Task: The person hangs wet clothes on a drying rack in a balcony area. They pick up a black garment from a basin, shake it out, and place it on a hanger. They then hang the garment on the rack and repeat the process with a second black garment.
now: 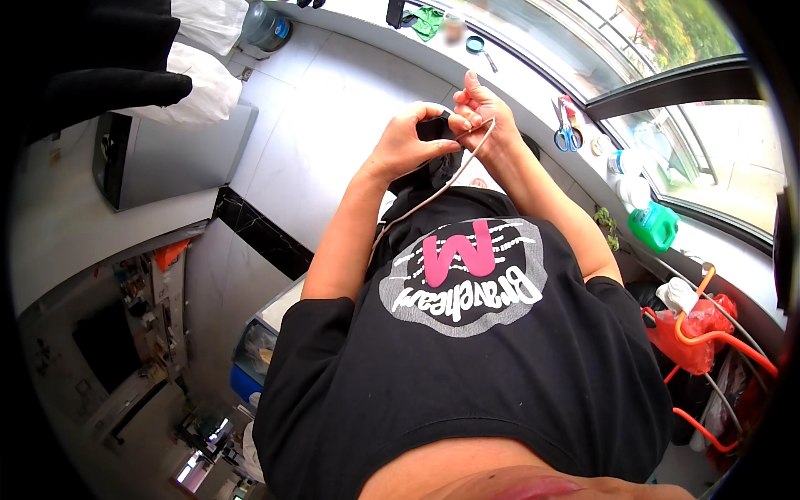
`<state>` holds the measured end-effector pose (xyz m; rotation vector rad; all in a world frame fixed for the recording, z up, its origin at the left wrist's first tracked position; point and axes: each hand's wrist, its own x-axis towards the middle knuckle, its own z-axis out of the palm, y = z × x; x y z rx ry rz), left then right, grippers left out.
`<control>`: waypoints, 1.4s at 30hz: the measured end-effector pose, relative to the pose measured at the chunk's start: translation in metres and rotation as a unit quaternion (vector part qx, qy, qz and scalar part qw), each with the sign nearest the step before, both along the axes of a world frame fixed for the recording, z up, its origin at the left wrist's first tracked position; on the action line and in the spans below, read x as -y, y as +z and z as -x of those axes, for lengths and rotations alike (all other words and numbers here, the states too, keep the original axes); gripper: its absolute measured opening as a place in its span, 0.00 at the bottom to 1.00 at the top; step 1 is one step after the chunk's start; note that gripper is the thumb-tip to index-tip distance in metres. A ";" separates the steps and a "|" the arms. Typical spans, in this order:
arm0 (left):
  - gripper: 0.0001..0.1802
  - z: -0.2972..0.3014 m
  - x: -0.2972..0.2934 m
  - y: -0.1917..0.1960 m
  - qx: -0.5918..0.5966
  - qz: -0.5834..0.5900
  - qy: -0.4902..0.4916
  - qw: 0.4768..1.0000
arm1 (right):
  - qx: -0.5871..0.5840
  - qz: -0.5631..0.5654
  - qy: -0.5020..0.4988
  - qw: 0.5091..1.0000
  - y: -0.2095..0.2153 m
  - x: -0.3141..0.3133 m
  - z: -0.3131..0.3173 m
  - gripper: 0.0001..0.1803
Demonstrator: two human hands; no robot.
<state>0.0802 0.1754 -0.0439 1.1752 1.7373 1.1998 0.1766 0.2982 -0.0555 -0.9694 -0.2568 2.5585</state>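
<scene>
My left hand (407,143) curves in front of me, its thumb and fingers closed round a black item (433,129) whose kind I cannot make out. Right beside it is my right hand (483,115), palm turned up and fingers curled, with one finger or the thumb pointing up. A thin beige cord (446,185) passes over the right palm and bends sharply by the wrist. From there it slants down across the front of my black T-shirt (500,367) to my left side. The cord's short end disappears between the two hands, near the black item.
Along the windowsill at right lie a magnifying glass (475,45), blue-handled scissors (567,135) and a green jug (654,225). Below are a red plastic bag (696,337) and an orange hose (737,343). A grey cabinet (179,158) and a water bottle (265,29) stand at far left.
</scene>
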 end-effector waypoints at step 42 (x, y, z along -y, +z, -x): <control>0.10 0.038 -0.051 0.036 0.280 -0.300 0.468 0.782 | 0.099 -0.820 0.173 0.537 -0.003 0.004 -0.043 0.38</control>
